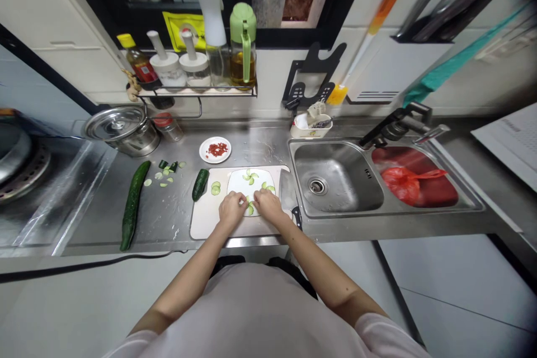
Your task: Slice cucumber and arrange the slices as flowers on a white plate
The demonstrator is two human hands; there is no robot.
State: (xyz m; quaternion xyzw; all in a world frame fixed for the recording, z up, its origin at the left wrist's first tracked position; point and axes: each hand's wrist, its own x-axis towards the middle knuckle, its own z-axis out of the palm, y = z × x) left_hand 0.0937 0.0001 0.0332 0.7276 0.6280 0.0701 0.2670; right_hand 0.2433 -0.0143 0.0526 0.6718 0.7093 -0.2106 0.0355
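Note:
A white square plate [239,179] rests on the pale cutting board [204,222], with cucumber slices [250,176] fanned at its back, right side and front. My left hand [233,207] is over the plate's front left, fingertips pinched by the front slices; whatever is between them is too small to name. Just right of it, my right hand [267,205] has its fingers curled together near the same slices, their contents hidden. A small stack of round slices [215,188] and a cut cucumber piece [200,184] lie at the board's left. The knife [287,193] lies along its right edge.
Left of the board are a whole cucumber [134,205] and scraps [166,169]. Behind it stands a small plate of red pieces [215,150]. A double sink [339,179] is to the right, with a red bag [403,183]. A steel pot [136,142] stands back left.

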